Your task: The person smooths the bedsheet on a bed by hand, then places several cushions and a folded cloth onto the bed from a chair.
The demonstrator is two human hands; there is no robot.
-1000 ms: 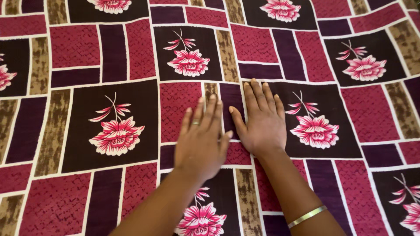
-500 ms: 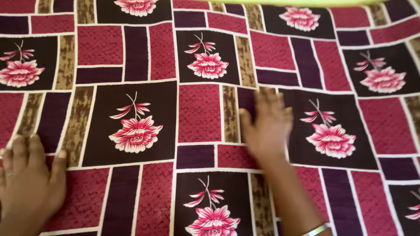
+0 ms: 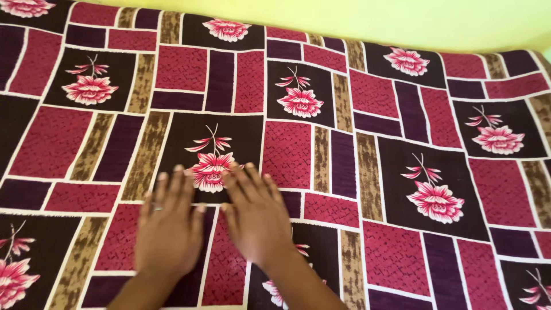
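Both hands flat, fingers extended, grasping nothing: left hand (image 3: 169,227) and right hand (image 3: 255,215) side by side, palms pressed on patterned bedsheet (image 3: 396,172) spread below yellow wall (image 3: 402,23).

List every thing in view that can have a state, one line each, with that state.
Left hand: open, palm down, flat on the sheet, fingers slightly spread.
Right hand: open, palm down, flat on the sheet, close beside the left hand.
Patchwork-print bedsheet: spread out flat, with no large folds showing.
Yellow-green wall: bare, running along the sheet's far edge.
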